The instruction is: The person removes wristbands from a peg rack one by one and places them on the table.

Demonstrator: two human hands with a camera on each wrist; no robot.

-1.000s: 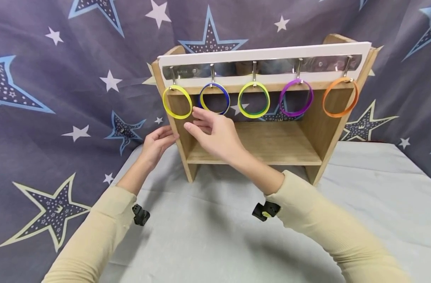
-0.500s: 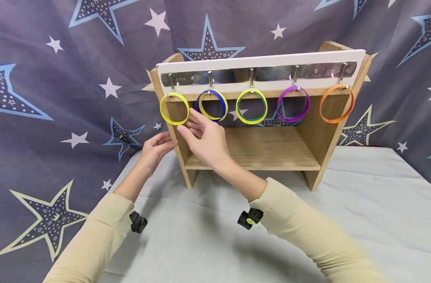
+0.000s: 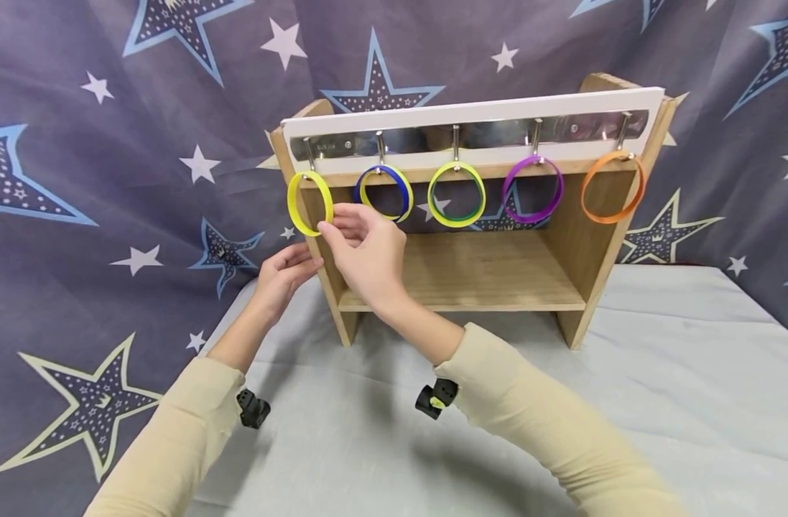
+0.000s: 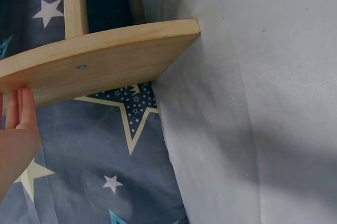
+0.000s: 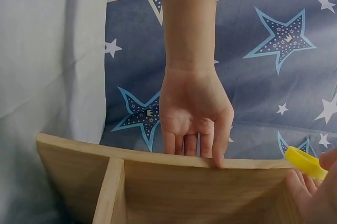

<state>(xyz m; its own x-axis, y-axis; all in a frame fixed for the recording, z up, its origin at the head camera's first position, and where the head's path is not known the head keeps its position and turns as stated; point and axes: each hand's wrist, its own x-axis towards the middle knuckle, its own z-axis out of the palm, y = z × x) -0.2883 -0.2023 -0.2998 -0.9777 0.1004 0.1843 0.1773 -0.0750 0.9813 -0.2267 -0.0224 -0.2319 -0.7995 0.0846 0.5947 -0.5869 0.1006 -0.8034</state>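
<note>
My right hand (image 3: 368, 255) pinches the lower right side of a yellow ring (image 3: 293, 205) between thumb and fingers. The ring's top still loops over the leftmost hook of a metal hook rail (image 3: 419, 138) on the wooden shelf unit (image 3: 497, 269). In the right wrist view, part of the right hand (image 5: 322, 197) shows beside the yellow ring (image 5: 305, 162). My left hand (image 3: 280, 281) rests against the unit's left side panel. Its fingers lie straight along the outer face in the left wrist view, and the thumb is at the front edge in the right wrist view.
On the other hooks hang a blue ring (image 3: 408, 194) paired with a yellow one, a yellow ring (image 3: 456, 223) with a green one, a purple ring (image 3: 532, 218) and an orange ring (image 3: 613, 218). A grey cloth (image 3: 342, 431) covers the table. A star-patterned curtain (image 3: 141, 108) stands behind.
My right hand has moved left and taken hold of the yellow ring, which is now turned slightly on its hook. The left hand has stayed at the side panel.
</note>
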